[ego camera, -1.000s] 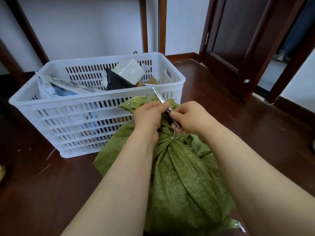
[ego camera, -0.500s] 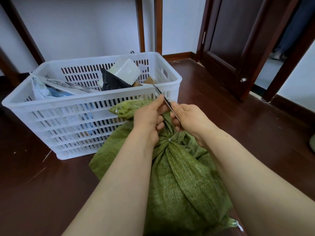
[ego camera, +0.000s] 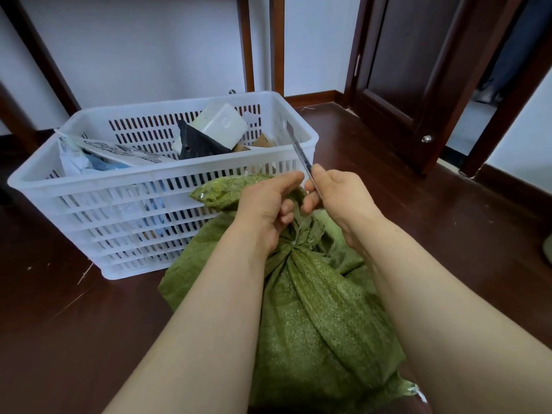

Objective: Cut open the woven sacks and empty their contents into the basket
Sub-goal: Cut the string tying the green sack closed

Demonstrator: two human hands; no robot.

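A green woven sack (ego camera: 313,318) stands on the dark wood floor in front of me, its neck gathered and tied with a thin white string (ego camera: 297,234). My left hand (ego camera: 265,210) grips the bunched neck just above the tie. My right hand (ego camera: 337,201) holds a slim metal blade (ego camera: 298,152) whose tip points up and away over the basket's near rim. The white slatted plastic basket (ego camera: 185,174) stands right behind the sack, touching its floppy top.
Inside the basket lie a white box (ego camera: 222,124), a black bag (ego camera: 198,143), cardboard pieces and printed packaging (ego camera: 119,152). A dark wooden door (ego camera: 418,70) stands open at the right. Wooden posts (ego camera: 276,43) rise behind the basket.
The view has shifted and the basket sits lower in frame. My right hand has drawn the blade up and away from the tie. My left hand keeps its grip on the neck.
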